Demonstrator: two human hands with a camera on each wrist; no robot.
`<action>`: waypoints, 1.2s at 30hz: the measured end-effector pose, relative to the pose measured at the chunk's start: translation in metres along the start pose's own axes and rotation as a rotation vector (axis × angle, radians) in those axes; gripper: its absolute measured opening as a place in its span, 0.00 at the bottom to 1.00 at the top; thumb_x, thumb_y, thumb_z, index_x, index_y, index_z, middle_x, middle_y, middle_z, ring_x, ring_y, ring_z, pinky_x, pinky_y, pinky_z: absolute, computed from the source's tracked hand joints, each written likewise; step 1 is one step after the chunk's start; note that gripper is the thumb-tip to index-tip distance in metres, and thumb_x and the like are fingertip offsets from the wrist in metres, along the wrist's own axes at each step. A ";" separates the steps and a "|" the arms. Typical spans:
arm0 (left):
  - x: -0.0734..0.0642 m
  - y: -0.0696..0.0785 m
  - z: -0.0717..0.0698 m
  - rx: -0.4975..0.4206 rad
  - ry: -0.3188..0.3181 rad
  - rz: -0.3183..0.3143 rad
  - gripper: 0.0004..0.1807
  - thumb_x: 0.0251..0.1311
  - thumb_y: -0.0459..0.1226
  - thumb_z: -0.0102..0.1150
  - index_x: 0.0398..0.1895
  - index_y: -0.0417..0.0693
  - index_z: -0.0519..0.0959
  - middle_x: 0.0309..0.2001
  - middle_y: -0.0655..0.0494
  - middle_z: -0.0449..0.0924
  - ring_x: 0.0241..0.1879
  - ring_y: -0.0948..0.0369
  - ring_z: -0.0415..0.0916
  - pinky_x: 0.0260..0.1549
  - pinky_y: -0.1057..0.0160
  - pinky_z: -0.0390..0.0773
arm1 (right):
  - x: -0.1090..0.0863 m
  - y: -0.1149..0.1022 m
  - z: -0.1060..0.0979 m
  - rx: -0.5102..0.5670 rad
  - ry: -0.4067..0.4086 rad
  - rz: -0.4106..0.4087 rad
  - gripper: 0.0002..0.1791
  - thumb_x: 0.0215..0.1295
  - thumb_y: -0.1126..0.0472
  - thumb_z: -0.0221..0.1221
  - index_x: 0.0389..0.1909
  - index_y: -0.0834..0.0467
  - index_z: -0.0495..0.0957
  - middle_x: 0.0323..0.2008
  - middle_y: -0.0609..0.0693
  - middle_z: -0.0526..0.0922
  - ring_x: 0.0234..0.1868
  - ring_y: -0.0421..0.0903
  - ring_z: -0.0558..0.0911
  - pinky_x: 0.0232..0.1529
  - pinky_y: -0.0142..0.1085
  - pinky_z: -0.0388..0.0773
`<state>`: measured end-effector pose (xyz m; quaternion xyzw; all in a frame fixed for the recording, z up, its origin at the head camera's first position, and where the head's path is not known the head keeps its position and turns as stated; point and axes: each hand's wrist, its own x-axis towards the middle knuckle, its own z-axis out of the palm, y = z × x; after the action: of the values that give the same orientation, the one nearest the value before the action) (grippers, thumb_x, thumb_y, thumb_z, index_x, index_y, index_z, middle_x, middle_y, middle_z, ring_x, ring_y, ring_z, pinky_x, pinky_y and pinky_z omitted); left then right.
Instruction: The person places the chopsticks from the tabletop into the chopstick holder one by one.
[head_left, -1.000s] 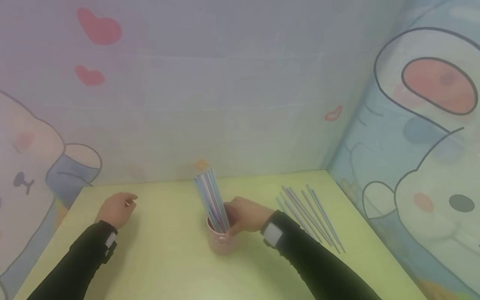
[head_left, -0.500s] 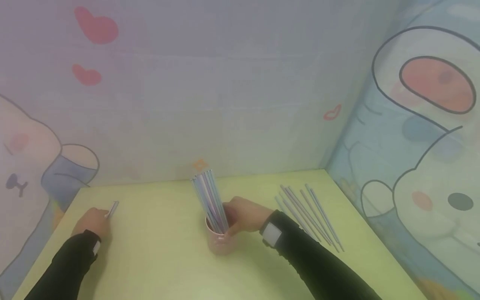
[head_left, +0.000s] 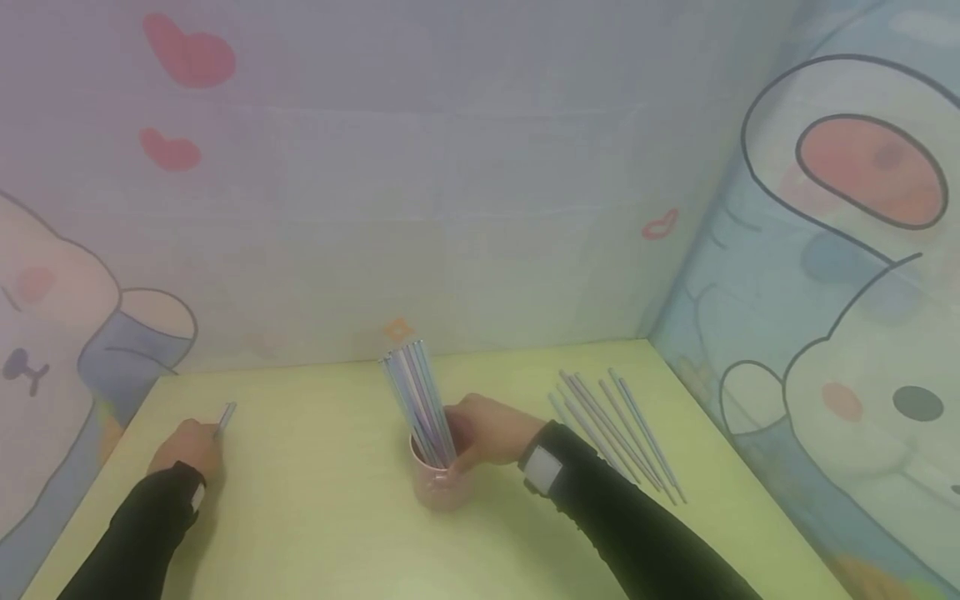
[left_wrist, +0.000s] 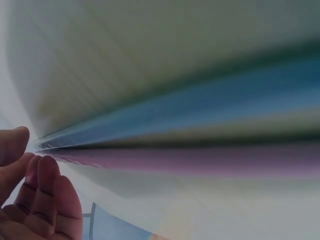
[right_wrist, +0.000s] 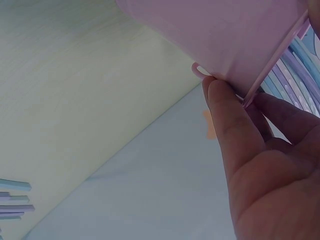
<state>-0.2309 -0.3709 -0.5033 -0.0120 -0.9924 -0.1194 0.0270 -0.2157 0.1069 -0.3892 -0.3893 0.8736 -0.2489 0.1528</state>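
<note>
In the head view, a small pink cup (head_left: 442, 490) stands mid-table with a bundle of pastel metallic drinking straws (head_left: 420, 400) leaning left in it. My right hand (head_left: 491, 429) grips the cup's rim from the right; the right wrist view shows the fingers (right_wrist: 227, 107) at the rim, beside a small loop. At the table's left, my left hand (head_left: 187, 450) is at loose drinking straws (head_left: 226, 414) whose ends stick out beyond it. A blue straw (left_wrist: 200, 110) and a pink straw (left_wrist: 225, 161) run to its thumb and fingertips, which appear to pinch them.
Several loose straws (head_left: 615, 433) lie fanned out on the yellow table (head_left: 330, 533) under and behind the right forearm. Printed cloth walls (head_left: 480, 183) rise along the table's back and right edges, with another cartoon figure at the left.
My left hand has moved left and toward me, and straw ends show beside it. For the last half second it has stayed almost still. My right hand and the cup have hardly moved.
</note>
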 end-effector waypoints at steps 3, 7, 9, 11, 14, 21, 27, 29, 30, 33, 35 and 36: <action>0.001 0.000 0.000 0.010 -0.006 -0.002 0.12 0.71 0.28 0.45 0.38 0.25 0.78 0.32 0.34 0.76 0.34 0.37 0.78 0.38 0.37 0.78 | 0.000 0.000 -0.001 -0.006 0.001 -0.001 0.30 0.48 0.65 0.79 0.54 0.57 0.82 0.47 0.52 0.89 0.48 0.49 0.87 0.55 0.37 0.78; 0.000 0.002 -0.001 0.022 -0.015 -0.006 0.11 0.69 0.26 0.46 0.35 0.24 0.78 0.32 0.33 0.78 0.34 0.38 0.78 0.39 0.36 0.79 | -0.001 -0.001 -0.001 -0.013 -0.002 -0.004 0.29 0.48 0.65 0.79 0.54 0.56 0.82 0.47 0.51 0.89 0.48 0.48 0.86 0.55 0.37 0.78; -0.001 0.003 -0.002 0.022 -0.018 -0.012 0.12 0.70 0.26 0.46 0.35 0.23 0.78 0.33 0.31 0.78 0.34 0.38 0.78 0.40 0.36 0.78 | -0.001 -0.002 -0.001 -0.014 -0.003 -0.005 0.29 0.48 0.65 0.79 0.54 0.56 0.82 0.47 0.51 0.89 0.48 0.48 0.86 0.56 0.37 0.78; -0.001 0.004 -0.004 0.018 -0.025 -0.014 0.13 0.70 0.27 0.47 0.38 0.22 0.79 0.35 0.30 0.78 0.36 0.36 0.79 0.42 0.36 0.78 | -0.001 -0.001 -0.001 -0.019 -0.001 -0.007 0.30 0.48 0.65 0.79 0.54 0.56 0.82 0.46 0.51 0.89 0.48 0.48 0.86 0.55 0.37 0.78; 0.000 0.006 -0.006 0.007 -0.034 -0.001 0.12 0.69 0.28 0.48 0.40 0.23 0.80 0.36 0.30 0.79 0.38 0.34 0.79 0.43 0.35 0.78 | -0.002 -0.001 -0.001 -0.017 0.000 -0.007 0.30 0.48 0.65 0.80 0.55 0.56 0.81 0.47 0.52 0.89 0.48 0.48 0.86 0.55 0.37 0.78; -0.004 0.015 -0.009 -0.066 -0.068 -0.016 0.12 0.62 0.31 0.60 0.41 0.26 0.78 0.38 0.29 0.81 0.37 0.36 0.79 0.42 0.37 0.77 | -0.005 -0.005 -0.003 -0.002 0.001 -0.005 0.30 0.48 0.66 0.79 0.54 0.57 0.82 0.45 0.52 0.89 0.47 0.50 0.86 0.54 0.37 0.78; -0.002 0.030 -0.006 -0.100 -0.077 -0.031 0.11 0.62 0.30 0.61 0.41 0.26 0.77 0.40 0.28 0.81 0.40 0.33 0.80 0.44 0.36 0.78 | -0.003 -0.002 -0.001 0.010 0.002 -0.014 0.28 0.48 0.67 0.79 0.52 0.57 0.82 0.45 0.52 0.89 0.47 0.49 0.86 0.54 0.37 0.78; -0.001 0.035 -0.005 -0.116 -0.081 -0.041 0.13 0.62 0.29 0.60 0.45 0.25 0.76 0.44 0.25 0.81 0.44 0.30 0.79 0.45 0.35 0.77 | -0.003 -0.001 0.000 0.006 0.005 -0.014 0.28 0.48 0.67 0.79 0.52 0.57 0.82 0.45 0.52 0.89 0.47 0.49 0.86 0.54 0.36 0.78; 0.000 0.037 -0.005 -0.124 -0.085 -0.046 0.15 0.61 0.28 0.59 0.47 0.24 0.76 0.46 0.24 0.80 0.46 0.29 0.78 0.45 0.35 0.77 | -0.003 -0.001 0.000 0.005 0.006 -0.013 0.28 0.48 0.67 0.79 0.52 0.57 0.82 0.45 0.52 0.89 0.47 0.49 0.86 0.54 0.36 0.78; 0.002 0.044 -0.002 -0.149 -0.088 -0.067 0.19 0.60 0.27 0.56 0.54 0.24 0.73 0.51 0.22 0.77 0.51 0.26 0.75 0.49 0.33 0.76 | -0.002 -0.001 0.000 0.002 0.008 -0.015 0.28 0.48 0.67 0.79 0.52 0.58 0.82 0.45 0.52 0.89 0.46 0.50 0.87 0.53 0.36 0.78; 0.004 0.047 0.000 -0.161 -0.087 -0.067 0.22 0.59 0.27 0.56 0.56 0.23 0.71 0.52 0.21 0.77 0.52 0.26 0.74 0.50 0.33 0.75 | -0.001 -0.001 0.000 -0.001 0.007 -0.017 0.27 0.48 0.67 0.79 0.51 0.58 0.82 0.44 0.53 0.89 0.46 0.50 0.87 0.52 0.36 0.79; 0.005 0.048 0.001 -0.166 -0.086 -0.064 0.22 0.58 0.26 0.55 0.56 0.22 0.71 0.52 0.22 0.77 0.52 0.27 0.75 0.51 0.34 0.76 | -0.001 -0.002 0.000 -0.003 0.007 -0.014 0.27 0.48 0.67 0.79 0.51 0.59 0.82 0.44 0.53 0.89 0.46 0.51 0.87 0.52 0.36 0.79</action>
<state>-0.2342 -0.3238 -0.4927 0.0125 -0.9792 -0.2015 -0.0206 -0.2142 0.1068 -0.3879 -0.3947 0.8717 -0.2502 0.1476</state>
